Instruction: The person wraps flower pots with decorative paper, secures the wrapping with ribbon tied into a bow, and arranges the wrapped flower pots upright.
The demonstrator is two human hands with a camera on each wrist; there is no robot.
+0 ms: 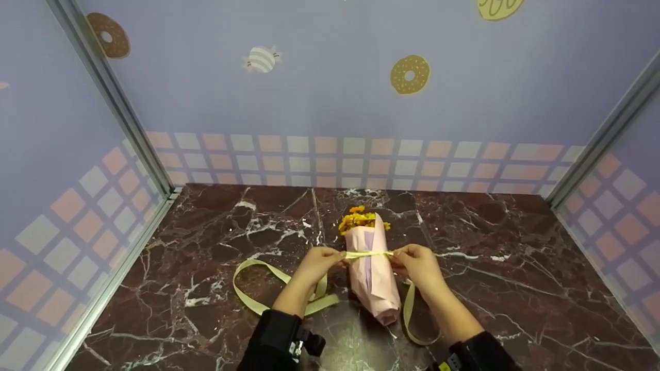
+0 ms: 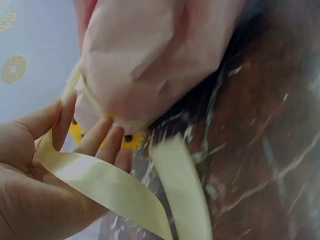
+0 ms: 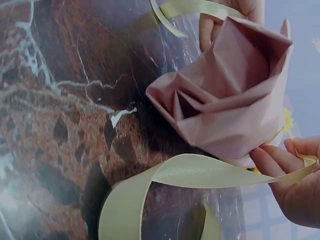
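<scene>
A bouquet of yellow flowers in pink wrapping paper lies on the table, blooms toward the back wall. A pale yellow ribbon crosses the wrap below the blooms. On the bouquet's left side my left hand pinches the ribbon between thumb and index finger; its other fingers reach to the paper in the left wrist view. My right hand pinches the ribbon on the other side, fingertips at the paper. Loose ribbon tails hang from both hands, the left one looping over the tabletop.
The dark red marbled tabletop spreads around the bouquet. Patterned purple panels stand at the back and both sides, joined by metal corner posts. Black wrist straps sit on both forearms.
</scene>
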